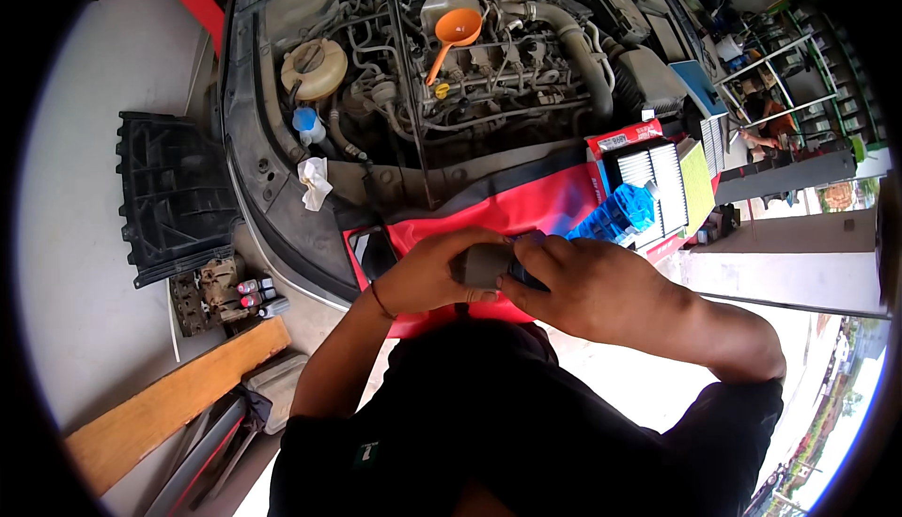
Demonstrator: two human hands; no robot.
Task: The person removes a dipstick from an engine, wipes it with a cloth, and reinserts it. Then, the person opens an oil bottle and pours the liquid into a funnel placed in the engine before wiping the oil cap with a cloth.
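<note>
In front of my chest, both hands are closed around a dark cylindrical part (483, 266), grey-brown on its left side and black on its right. My left hand (434, 271) wraps its left end, fingers over the top and thumb below. My right hand (594, 287) grips the black end and hides much of it. Beneath the hands lies a red cover (489, 209) over the car's front edge. Just beyond my right hand, a blue ribbed-looking object (620, 214) rests against a white pleated filter (665, 188).
An orange funnel (458, 26) stands in the open engine bay, with a yellow cap (442, 91) beside it. To the left are a coolant tank (315, 70), a blue cap (305, 120) and white tissue (315, 183). A thin prop rod (406, 75) crosses the bay. A wooden plank (178, 404) lies lower left.
</note>
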